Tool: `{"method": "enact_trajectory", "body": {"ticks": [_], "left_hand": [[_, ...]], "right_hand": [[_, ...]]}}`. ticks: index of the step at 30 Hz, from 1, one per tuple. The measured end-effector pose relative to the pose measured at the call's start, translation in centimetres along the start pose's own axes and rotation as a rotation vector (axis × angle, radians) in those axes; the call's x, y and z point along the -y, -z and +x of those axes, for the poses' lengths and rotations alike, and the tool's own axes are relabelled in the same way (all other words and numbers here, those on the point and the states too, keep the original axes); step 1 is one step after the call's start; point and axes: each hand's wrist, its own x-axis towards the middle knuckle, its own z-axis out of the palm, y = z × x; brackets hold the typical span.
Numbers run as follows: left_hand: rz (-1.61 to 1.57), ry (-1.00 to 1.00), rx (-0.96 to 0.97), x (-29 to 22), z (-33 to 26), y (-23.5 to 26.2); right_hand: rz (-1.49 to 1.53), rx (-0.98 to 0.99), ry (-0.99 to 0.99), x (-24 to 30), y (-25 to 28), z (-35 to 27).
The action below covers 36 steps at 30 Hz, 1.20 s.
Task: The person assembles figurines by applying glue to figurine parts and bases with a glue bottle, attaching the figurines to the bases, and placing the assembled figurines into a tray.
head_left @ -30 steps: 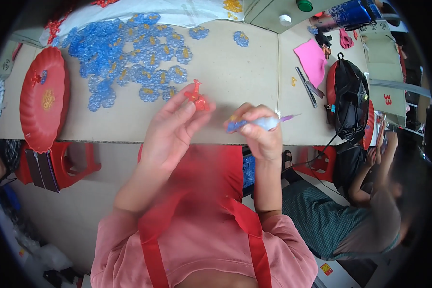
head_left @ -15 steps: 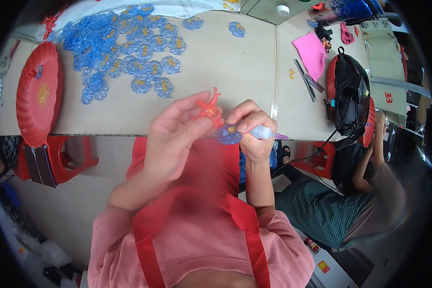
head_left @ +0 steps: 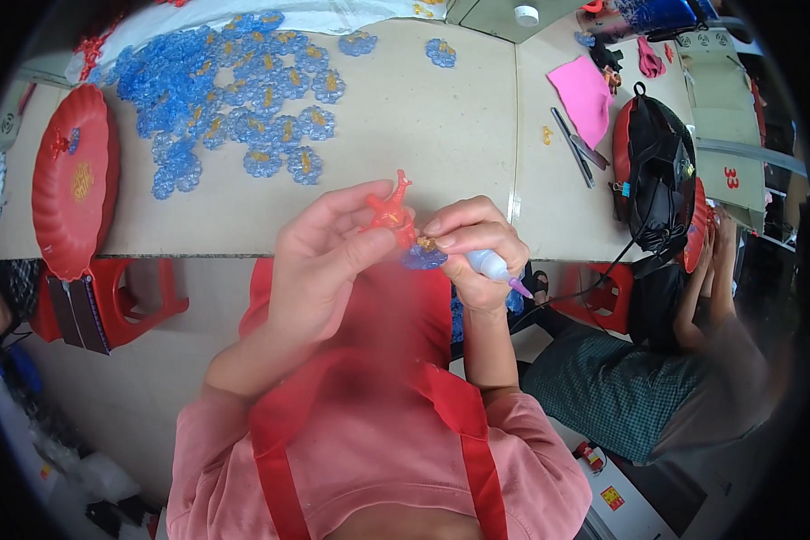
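1. On the beige tabletop [head_left: 441,153] lies a wide scatter of blue translucent flower pieces [head_left: 225,99], well behind the hands. A red scalloped plate [head_left: 72,180] hangs over the left edge, above a red stool [head_left: 126,301].
2. To the right are a pink cloth [head_left: 585,94], a couple of thin dark tools [head_left: 574,144] and a black backpack [head_left: 652,171]. Another person in a green checked garment [head_left: 621,396] sits beside the table on the right.
3. Nothing stands between the hands and the viewer; a blurred patch below them hides the wearer's chest.
4. The left hand [head_left: 324,265] is raised at the table's near edge, fingers curled, thumb and fingertips pinching a small red plastic ornament [head_left: 391,211] that points upward.
5. The right hand [head_left: 472,247] is closed around a small white glue bottle with a purple tip [head_left: 495,268], tip pointing down and right. Its fingertips also press a blue flower piece [head_left: 423,256] against the base of the red ornament.
6. Compared with half a second ago, both hands sit slightly nearer the body, and the blue piece now meets the red ornament; a second ago the hands were lower over the tabletop, the bottle tip aimed outward.
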Motion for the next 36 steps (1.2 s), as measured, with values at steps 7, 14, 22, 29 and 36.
{"method": "enact_trajectory", "body": {"ticks": [7,14,22,29,36], "left_hand": [[0.036,-0.014,-0.019,-0.2,-0.1,0.0],[0.129,-0.083,0.023,-0.3,0.0,0.1],[0.150,-0.039,0.043,-0.4,0.0,0.3],[0.185,-0.022,0.030,-0.7,0.2,0.1],[0.244,-0.064,0.029,-0.8,-0.1,-0.1]], "right_hand": [[-0.171,0.057,0.071,0.7,0.1,0.1],[-0.268,0.053,0.118,1.3,0.0,0.0],[-0.418,0.104,0.181,2.5,0.1,0.7],[-0.479,0.058,0.189,2.8,-0.6,0.8],[-0.480,0.055,0.223,2.3,-0.7,0.6]]}}
